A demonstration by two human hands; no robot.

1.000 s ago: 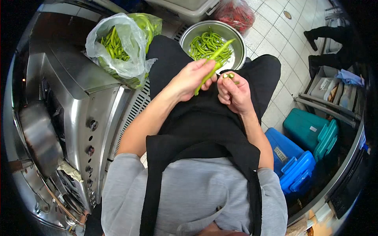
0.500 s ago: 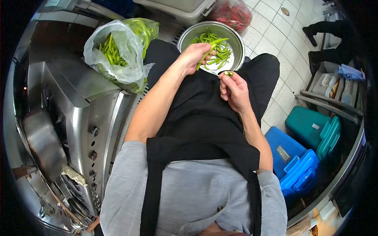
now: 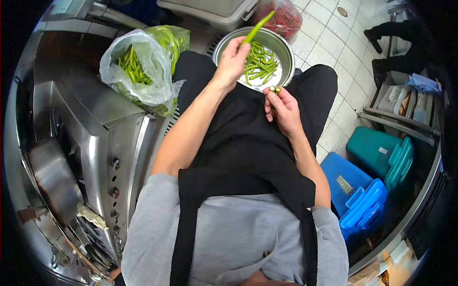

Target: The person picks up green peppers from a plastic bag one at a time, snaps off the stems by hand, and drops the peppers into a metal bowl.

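Two bare hands work in the upper centre of the frame, above a black apron [image 3: 238, 143]. Left hand [image 3: 231, 63]: fingers closed round the lower part of one long green pepper [image 3: 258, 28], its tip slanting toward the upper right, across the view of the bowl's far rim. Right hand [image 3: 285, 109], lower and to the right: fingers curled in, thumb and forefinger pinching small green pieces [image 3: 274, 89] — exact count cannot be told. Steel bowl [image 3: 288, 59], top centre, holds a loose heap of green peppers [image 3: 261, 66]. Upper left: an open plastic bag [image 3: 151, 94] with more green peppers inside. Just beyond the bowl — a bag of red contents [image 3: 280, 21]. Right side of frame: blue box [image 3: 339, 172] near teal box [image 3: 369, 143].
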